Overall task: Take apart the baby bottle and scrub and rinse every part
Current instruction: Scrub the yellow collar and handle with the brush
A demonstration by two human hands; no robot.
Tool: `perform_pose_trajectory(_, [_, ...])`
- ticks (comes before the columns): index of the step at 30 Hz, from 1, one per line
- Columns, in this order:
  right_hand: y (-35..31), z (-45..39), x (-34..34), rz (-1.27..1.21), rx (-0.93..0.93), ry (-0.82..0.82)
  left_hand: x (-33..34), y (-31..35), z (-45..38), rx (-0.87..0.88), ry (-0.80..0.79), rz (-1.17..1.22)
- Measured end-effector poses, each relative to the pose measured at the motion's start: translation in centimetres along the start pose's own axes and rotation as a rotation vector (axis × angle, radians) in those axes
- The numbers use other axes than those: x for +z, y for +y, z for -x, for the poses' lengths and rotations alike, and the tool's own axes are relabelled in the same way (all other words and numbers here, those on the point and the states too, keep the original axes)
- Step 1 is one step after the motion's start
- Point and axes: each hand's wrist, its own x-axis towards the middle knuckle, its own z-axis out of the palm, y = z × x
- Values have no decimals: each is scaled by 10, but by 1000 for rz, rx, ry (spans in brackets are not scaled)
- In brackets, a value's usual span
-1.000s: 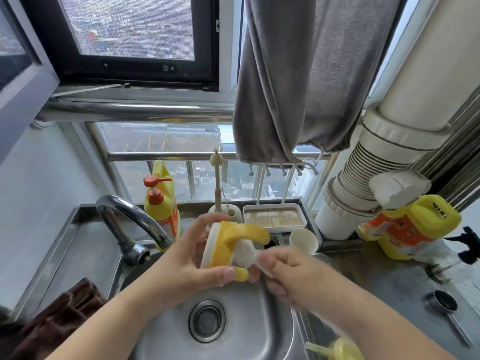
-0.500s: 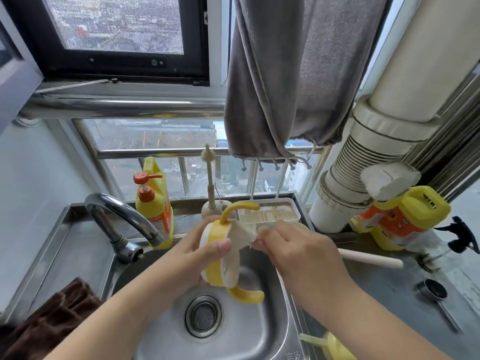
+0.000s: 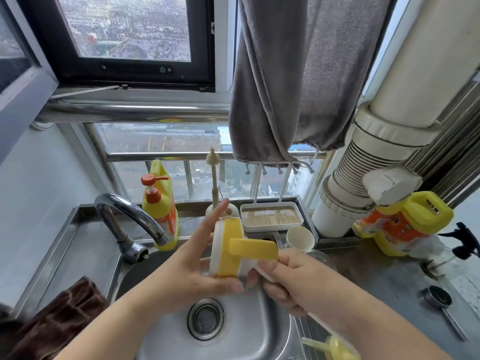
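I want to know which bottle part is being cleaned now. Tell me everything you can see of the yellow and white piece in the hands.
The collar is a yellow plastic ring with a white rim and a flat yellow handle jutting right. It is held on edge above the sink. The left hand cradles it from behind and below; the right hand meets it low on the right, gripping a white brush handle. No water runs over it.

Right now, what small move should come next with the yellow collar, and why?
Probably turn the yellow collar in the left hand, so the brush held by the right hand reaches another side; the tap shows no running water yet.
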Motion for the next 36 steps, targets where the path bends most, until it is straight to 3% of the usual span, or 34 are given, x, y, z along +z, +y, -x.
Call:
perform_pose_trajectory(5, [6, -2, -1, 139, -63, 52, 2, 4, 0, -170, -105, -67])
perform_pose_trajectory(11, [7, 2, -9, 249, -101, 74, 9, 17, 2, -251, -235, 540])
perform_pose_trajectory(15, [10, 3, -10, 410, -77, 93, 15, 18, -14, -188, 49, 359])
perform_pose_trajectory(16, [7, 4, -9, 483, -78, 102, 16, 15, -17, -220, 145, 420])
perform_pose_trajectory(18, [2, 6, -9, 732, -124, 219, 19, 11, -22, -261, 128, 282])
perform_pose_trajectory(21, [5, 8, -13, 1351, -341, 630, 20, 10, -11, -355, 60, 314])
perform_pose_trajectory(23, [12, 4, -12, 1457, -495, 799, 23, 11, -10, -345, 38, 298])
perform_pose_trajectory(25, [19, -3, -9, 1430, -485, 783, 23, 13, -14, -317, 56, 262])
perform_pose_trajectory(27, [15, -9, -8, 1309, -338, 692, 24, 15, -14, -261, 95, 193])
perform_pose_trajectory(30, [13, -10, -10, 748, -51, 195, 25, 14, -11, -121, 132, 98])
perform_pose_trajectory(32, [14, -6, -11, 407, 26, 28, 24, 10, -12, -74, 108, 80])
perform_pose_trajectory(34, [18, -5, -14, 287, 42, -11, 23, 8, -14, -56, 70, 39])
perform_pose_trajectory(36, [24, -10, -16, 528, -34, 123, 22, 1, -16, -82, 57, 10])
